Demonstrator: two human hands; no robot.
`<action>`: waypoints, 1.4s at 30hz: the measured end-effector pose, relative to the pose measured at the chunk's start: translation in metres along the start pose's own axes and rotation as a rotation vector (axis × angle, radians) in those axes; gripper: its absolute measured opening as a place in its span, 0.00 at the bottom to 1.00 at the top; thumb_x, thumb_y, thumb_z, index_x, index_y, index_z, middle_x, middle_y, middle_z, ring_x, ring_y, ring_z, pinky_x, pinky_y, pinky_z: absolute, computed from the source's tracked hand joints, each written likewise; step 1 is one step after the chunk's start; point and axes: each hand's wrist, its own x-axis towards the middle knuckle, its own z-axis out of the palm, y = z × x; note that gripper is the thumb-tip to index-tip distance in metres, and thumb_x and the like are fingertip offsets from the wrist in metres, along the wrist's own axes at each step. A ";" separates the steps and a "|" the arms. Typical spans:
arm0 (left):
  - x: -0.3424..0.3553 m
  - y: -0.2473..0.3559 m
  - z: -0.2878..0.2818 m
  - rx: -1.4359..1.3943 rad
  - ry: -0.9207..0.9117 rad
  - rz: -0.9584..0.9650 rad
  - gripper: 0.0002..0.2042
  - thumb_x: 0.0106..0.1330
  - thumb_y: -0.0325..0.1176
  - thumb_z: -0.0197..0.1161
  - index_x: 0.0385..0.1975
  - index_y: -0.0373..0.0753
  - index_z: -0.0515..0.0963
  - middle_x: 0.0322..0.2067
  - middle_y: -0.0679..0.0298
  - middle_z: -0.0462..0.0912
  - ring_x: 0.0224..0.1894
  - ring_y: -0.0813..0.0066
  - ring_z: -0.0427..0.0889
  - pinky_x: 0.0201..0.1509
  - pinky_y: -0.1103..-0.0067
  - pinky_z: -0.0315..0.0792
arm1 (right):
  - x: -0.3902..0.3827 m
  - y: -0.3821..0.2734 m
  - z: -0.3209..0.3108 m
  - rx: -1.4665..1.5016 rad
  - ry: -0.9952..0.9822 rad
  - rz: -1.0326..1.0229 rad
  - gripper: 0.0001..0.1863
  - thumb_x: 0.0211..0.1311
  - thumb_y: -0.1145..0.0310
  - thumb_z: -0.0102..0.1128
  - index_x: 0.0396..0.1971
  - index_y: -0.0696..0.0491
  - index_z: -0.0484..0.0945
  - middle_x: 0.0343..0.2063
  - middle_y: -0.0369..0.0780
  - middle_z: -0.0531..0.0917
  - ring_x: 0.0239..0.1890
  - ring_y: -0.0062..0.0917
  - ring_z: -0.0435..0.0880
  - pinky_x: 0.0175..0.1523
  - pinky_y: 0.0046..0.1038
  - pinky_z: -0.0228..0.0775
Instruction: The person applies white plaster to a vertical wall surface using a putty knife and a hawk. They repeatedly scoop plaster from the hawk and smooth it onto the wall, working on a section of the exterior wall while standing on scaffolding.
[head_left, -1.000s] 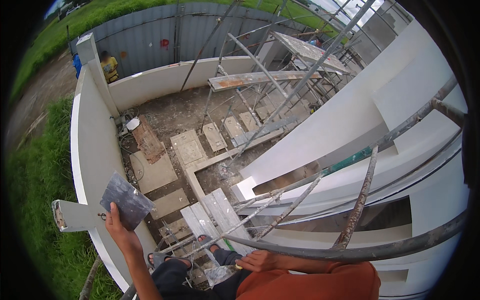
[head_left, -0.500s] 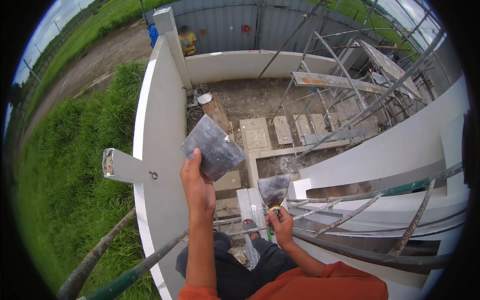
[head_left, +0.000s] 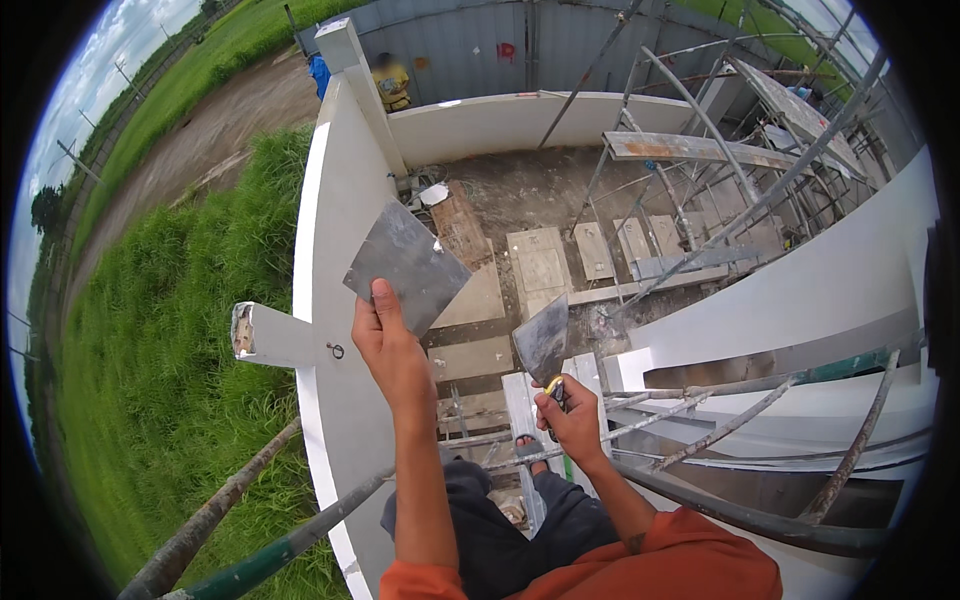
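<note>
My left hand grips a flat grey metal plate by its lower edge, the thumb lying over its face. A small white fleck of paste sits near the plate's upper right edge. In my right hand is a putty knife, held by its dark and yellow handle with the wide blade pointing up and a little left. Whitish residue smears the blade. The two tools are apart, the knife to the right of the plate and slightly lower.
I am high on scaffolding; green and rusty pipes cross in front of my legs. A metal plank lies under my feet. White walls flank a dirt yard with slabs. More scaffolding stands far right. A person in yellow is beyond the wall.
The putty knife has risen and tilted toward the plate. The plate has shifted slightly left and up relative to the yard. The whole view has swung a little to the left.
</note>
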 end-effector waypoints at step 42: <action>0.012 0.007 -0.046 0.942 0.079 0.527 0.13 0.68 0.22 0.52 0.51 0.34 0.74 0.30 0.48 0.83 0.29 0.51 0.83 0.32 0.69 0.74 | 0.061 -0.070 -0.021 0.406 0.775 -0.787 0.19 0.69 0.55 0.55 0.42 0.58 0.70 0.19 0.33 0.67 0.21 0.16 0.67 0.25 0.19 0.62</action>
